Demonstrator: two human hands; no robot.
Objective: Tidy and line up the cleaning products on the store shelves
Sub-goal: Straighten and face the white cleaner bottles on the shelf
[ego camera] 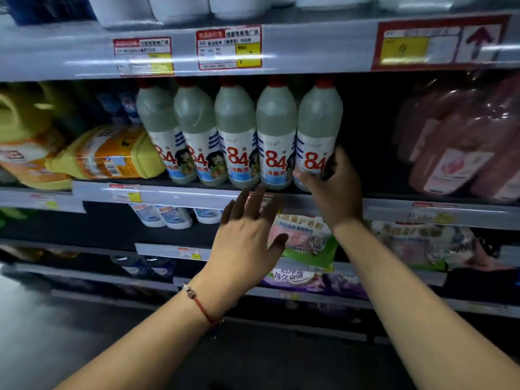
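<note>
Bottles with red caps and a big red "84" on the label stand in a row of five at the front of the middle shelf (pixel 197 192). They are close together, side by side, with their labels facing out, so a shopper can read them.

The right hand (pixel 334 187) has its grip around the bottom of the rightmost bottle (pixel 319 128). Its thumb is on the front and its fingers curl around the side. I think it is nudging or turning this bottle so it lines up with the others. The left hand (pixel 247 235) is open and holds nothing. Its fingers are spread and reach up toward the shelf edge under the fourth bottle (pixel 277 130). It looks ready to steady the row.

To the right of the last bottle there is a dark gap, and then some pink bottles (pixel 461 142). To the left, a yellow jug (pixel 107 153) lies on its side next to another yellow one. That jug may need standing up too.

All the shelves are grey metal with price tags (pixel 229 47) stuck along the front edges. Lower down there are white bottles (pixel 168 216) and soft bags (pixel 306 237) in green and pink. The store is dim, and the floor below is dark. The picture is a bit blurry at the edges.
</note>
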